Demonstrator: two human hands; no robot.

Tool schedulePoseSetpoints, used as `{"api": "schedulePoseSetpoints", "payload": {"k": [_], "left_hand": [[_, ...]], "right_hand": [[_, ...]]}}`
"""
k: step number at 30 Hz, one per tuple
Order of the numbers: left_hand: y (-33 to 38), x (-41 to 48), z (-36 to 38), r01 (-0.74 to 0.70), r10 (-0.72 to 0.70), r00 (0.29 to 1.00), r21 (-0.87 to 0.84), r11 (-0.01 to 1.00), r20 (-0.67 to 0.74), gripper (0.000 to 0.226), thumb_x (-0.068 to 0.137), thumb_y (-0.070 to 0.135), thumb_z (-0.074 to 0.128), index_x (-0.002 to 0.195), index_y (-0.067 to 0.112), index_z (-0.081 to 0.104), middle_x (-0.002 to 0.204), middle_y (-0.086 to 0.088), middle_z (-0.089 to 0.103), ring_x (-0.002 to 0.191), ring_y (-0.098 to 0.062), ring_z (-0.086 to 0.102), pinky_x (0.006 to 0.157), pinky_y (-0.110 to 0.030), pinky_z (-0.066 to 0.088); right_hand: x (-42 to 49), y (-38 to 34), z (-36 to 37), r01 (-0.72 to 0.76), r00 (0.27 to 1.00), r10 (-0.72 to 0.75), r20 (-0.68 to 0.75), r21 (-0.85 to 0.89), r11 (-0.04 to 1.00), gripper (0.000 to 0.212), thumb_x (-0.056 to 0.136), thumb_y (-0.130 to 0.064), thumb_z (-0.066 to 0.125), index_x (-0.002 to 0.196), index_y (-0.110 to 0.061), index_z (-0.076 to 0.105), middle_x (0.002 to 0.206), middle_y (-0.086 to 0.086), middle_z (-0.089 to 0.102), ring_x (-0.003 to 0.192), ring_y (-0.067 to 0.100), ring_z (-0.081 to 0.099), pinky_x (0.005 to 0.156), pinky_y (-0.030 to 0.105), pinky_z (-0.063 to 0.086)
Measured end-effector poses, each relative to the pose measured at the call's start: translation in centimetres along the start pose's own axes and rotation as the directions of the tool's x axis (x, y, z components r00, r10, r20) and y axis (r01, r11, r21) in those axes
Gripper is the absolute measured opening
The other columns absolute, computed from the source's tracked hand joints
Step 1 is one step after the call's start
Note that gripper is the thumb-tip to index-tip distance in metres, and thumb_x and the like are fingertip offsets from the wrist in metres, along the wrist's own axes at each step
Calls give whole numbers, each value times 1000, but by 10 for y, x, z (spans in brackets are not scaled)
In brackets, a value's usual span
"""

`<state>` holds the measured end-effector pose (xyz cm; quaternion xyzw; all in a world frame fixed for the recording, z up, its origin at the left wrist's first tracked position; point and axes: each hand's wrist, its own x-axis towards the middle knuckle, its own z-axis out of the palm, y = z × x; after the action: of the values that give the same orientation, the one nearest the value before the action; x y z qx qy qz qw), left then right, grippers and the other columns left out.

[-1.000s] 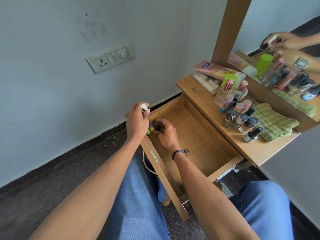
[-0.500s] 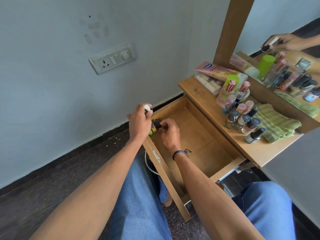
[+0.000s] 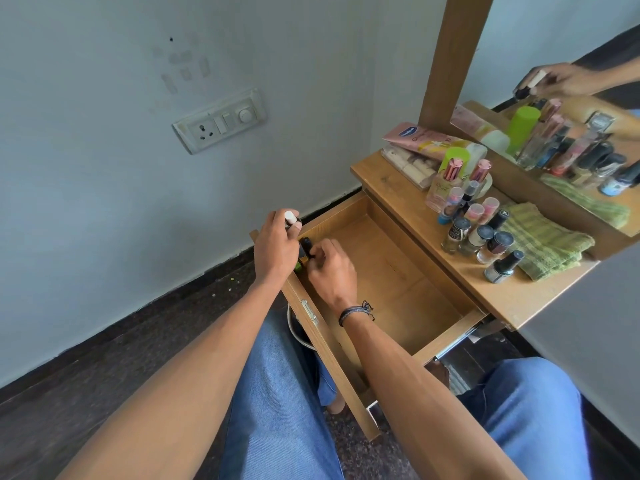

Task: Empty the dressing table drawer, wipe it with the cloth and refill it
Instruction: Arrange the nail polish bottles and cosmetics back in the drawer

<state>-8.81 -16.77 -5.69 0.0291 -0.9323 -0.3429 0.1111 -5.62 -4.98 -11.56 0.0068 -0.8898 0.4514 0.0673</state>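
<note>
A: The fingers [image 3: 317, 249] of the right hand [image 3: 332, 268] are curled shut on a small dark-capped bottle [image 3: 305, 244] in the near-left corner of the open wooden drawer [image 3: 398, 271].

B: And the left hand [image 3: 277, 244]?

A: Closed around a little white-capped bottle [image 3: 290, 218], held above the drawer's front edge, just beside the right hand. A green one seems tucked below its palm; I cannot tell who holds it.

B: How does the dark bottle lie?

A: Roughly upright, cap toward the wall, right against the drawer front. It sits between the two hands, in the right fingertips, so the right hand is the nearer one. To my eye the lift is straight up, then rightward.

B: Rightward to what?

A: The light wooden dressing table top [image 3: 512, 299], where a cluster of nail polish bottles [image 3: 481, 237] stands beside a folded green striped cloth [image 3: 547, 244]. The rest of the drawer floor looks bare, so emptying seems nearly done; wiping has not begun.
</note>
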Motion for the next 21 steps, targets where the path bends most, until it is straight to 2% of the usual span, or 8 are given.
{"api": "schedulePoseSetpoints", "payload": {"k": [4,8,10,14,18,21], "left_hand": [[2,-1,-3,-23,23,1000,-17,1000,8,21,101,21,58,122,16,59,121,0,59,102,-20,62,80,-39,57],[8,-4,-4,-195,195,979,4,981,52,20,101,24,58,119,18,61,119,1,62,112,-18,53,82,-38,53],[10,-5,-5,-275,272,959,25,961,85,19,99,26,59,116,20,63,115,3,65,109,-17,54,82,-40,53],[9,-7,-6,-385,365,910,79,919,196,20,94,31,66,111,21,67,108,6,69,104,-15,57,82,-39,54],[9,-8,-7,-382,348,907,114,917,235,25,89,39,71,106,22,69,92,6,65,88,-16,60,72,-37,55],[9,-9,-9,-360,316,909,131,924,271,27,88,44,71,108,25,69,90,4,62,85,-17,61,73,-35,55]], "right_hand": [[-1,-4,-5,-37,999,37,11,49,998,18,85,-9,57,93,-25,54,96,-9,58,79,10,55,66,31,52],[0,-2,-18,-130,986,144,-83,153,980,26,83,-5,57,99,-26,55,103,-9,59,87,9,58,73,29,51],[0,2,-25,-147,978,173,-113,209,967,31,84,-7,63,108,-26,57,110,-10,58,95,9,59,80,30,52],[-3,4,-35,-106,991,124,-40,305,946,37,86,-14,74,118,-27,60,115,-13,59,93,4,60,78,25,56],[-11,5,-38,-80,995,95,-39,290,954,21,90,-22,75,109,-24,68,103,-14,67,92,3,63,80,26,56],[-14,7,-39,-109,993,120,-22,284,953,15,91,-24,74,105,-25,69,99,-16,67,91,1,63,79,23,54]]}}
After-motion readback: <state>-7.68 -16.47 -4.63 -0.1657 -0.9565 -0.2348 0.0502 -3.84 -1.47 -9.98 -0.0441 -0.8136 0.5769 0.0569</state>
